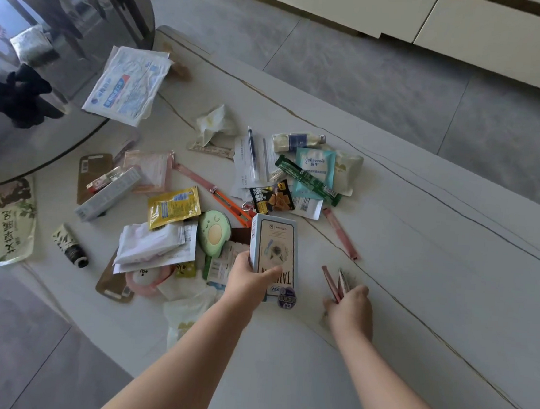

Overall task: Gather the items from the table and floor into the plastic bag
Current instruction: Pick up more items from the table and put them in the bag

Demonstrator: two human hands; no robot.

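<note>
box (273, 252) on table (417, 278) right of avocado pouch (213, 232), sachets (337, 281) right of box

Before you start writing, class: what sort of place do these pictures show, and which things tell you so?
Probably a home living room. A low marble-look table strewn with household sachets and packets, a grey tiled floor, and cream cabinet fronts along the far wall suggest it.

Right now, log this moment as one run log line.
left hand: grips pale blue box | right hand: holds pink sachets | plastic bag: not in view | many items on table
</note>
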